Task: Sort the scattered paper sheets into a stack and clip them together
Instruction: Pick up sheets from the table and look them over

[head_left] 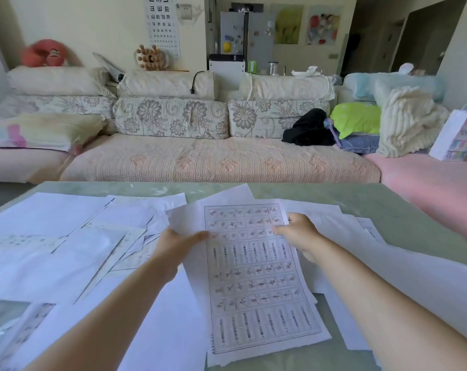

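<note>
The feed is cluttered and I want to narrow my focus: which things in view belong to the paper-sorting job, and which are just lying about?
Job: printed worksheet, held by left hand and right hand; scattered sheets; table. No clip shows.
Lying about: sofa, black cloth, green pillow, eye chart, paper bag.

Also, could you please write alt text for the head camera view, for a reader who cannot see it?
The left hand and right hand hold a printed worksheet over scattered paper sheets on a green table; a sofa stands behind.
</note>
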{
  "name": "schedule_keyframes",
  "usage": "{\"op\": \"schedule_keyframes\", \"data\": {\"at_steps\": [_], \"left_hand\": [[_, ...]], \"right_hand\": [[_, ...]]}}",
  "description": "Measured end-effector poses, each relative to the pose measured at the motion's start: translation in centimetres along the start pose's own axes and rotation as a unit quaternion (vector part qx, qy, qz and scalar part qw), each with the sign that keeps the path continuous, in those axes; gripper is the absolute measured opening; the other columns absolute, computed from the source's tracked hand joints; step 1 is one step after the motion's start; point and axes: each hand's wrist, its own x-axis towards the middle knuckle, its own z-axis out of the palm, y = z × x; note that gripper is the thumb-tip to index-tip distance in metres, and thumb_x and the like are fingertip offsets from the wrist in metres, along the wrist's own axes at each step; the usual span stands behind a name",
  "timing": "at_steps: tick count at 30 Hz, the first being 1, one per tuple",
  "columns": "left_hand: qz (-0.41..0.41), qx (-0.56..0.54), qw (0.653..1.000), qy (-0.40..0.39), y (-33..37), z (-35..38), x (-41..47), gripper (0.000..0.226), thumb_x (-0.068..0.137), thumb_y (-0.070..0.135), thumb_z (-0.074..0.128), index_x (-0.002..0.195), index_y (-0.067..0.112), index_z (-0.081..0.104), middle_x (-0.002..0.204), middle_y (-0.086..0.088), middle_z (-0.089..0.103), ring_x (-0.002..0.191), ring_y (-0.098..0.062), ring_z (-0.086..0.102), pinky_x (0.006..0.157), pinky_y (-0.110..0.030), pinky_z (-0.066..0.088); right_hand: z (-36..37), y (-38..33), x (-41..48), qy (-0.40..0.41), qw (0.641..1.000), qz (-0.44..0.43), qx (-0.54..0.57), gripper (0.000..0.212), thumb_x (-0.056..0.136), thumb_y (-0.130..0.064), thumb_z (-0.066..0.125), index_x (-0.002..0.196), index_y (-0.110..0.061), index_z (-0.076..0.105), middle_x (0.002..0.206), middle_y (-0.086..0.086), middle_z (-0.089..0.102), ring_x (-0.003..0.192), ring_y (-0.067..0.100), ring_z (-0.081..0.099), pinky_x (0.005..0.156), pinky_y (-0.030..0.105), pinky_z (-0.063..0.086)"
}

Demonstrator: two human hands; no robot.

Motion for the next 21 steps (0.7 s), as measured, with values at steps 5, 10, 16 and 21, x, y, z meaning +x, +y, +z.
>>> {"op": "schedule_keyframes", "data": {"at_steps": [5, 10, 16, 21], "left_hand": [[-0.045, -0.026, 0.997, -0.054, -0.1, -2.0, -2.5, 0.030, 0.080, 0.018, 0.079, 0.108, 0.012, 0.068, 0.095, -0.010, 0.076, 0.088, -0.027, 0.074, 0.082, -0.047, 0.059], [-0.107, 0.057, 0.986, -0.110, -0.3, -2.8, -3.4, 0.033, 0.081, 0.015, 0.078, 0.107, -0.001, 0.067, 0.097, -0.018, 0.074, 0.088, -0.032, 0.073, 0.083, -0.048, 0.059], [-0.027, -0.003, 0.995, 0.100, 0.5, -4.9, -2.1, 0.027, 0.082, 0.027, 0.078, 0.097, 0.006, 0.068, 0.088, -0.012, 0.073, 0.075, -0.029, 0.071, 0.064, -0.039, 0.060], [-0.057, 0.013, 0.988, 0.143, -0.1, -5.4, -1.5, 0.049, 0.098, 0.049, 0.046, 0.102, 0.002, 0.061, 0.082, -0.010, 0.063, 0.071, -0.026, 0.063, 0.059, -0.033, 0.054]], "right_hand": [[2.8, 0.7, -3.0, -0.034, 0.998, 0.020, 0.048, 0.015, 0.091, -0.022, 0.062, 0.102, -0.014, 0.068, 0.107, 0.006, 0.072, 0.101, 0.028, 0.068, 0.095, 0.048, 0.055], [5.2, 0.3, -5.0, -0.057, 0.997, -0.038, 0.026, 0.032, 0.092, -0.029, 0.065, 0.119, -0.025, 0.049, 0.114, -0.010, 0.060, 0.106, 0.017, 0.062, 0.092, 0.037, 0.051], [5.6, -0.8, -5.6, -0.116, 0.990, -0.067, 0.048, 0.011, 0.095, -0.024, 0.066, 0.085, -0.021, 0.063, 0.086, -0.013, 0.066, 0.085, 0.006, 0.061, 0.069, 0.021, 0.042], [7.5, 0.1, -6.0, -0.230, 0.972, -0.040, 0.005, 0.051, 0.084, -0.036, 0.076, 0.129, -0.021, 0.061, 0.122, -0.006, 0.071, 0.114, 0.013, 0.066, 0.104, 0.040, 0.049]]}}
